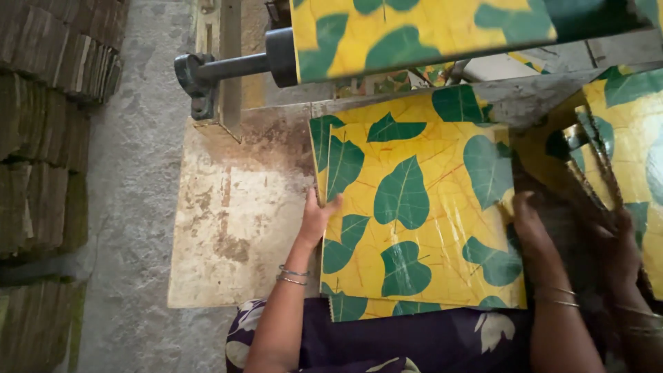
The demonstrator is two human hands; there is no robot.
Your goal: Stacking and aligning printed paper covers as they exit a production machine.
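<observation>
At the far left, stacks of brown cardboard sheets (48, 131) stand on edge in rows beside a grey concrete floor (138, 207). Next comes a worn, stained bench (235, 214), pale and blotchy, with a dark metal shaft (235, 67) running above its far end into a roller (421, 31) wrapped in the same yellow, green-leafed paper.

The left hand (316, 220) grips the left edge of a stack of yellow boards (414, 207) printed with large green leaves — thumb on top of the edge, fingers curled out of sight beneath it. Thin metal bangles (293, 274) sit on that wrist. The stack lies flat on the bench just in front of the person, its near edge overhanging a lap in dark purple floral cloth (414, 342), and the top sheet looks glossy.

The right hand (530, 224) rests against the right edge of the same stack, fingers pressed to the side of the boards — closed on the edge rather than spread loose. Bangles show on this wrist too.

At the far right another person's hand (618, 249) holds more leaf-printed boards (621, 138), tilted up on edge just beside the main stack; how tightly it grips them cannot be told.
</observation>
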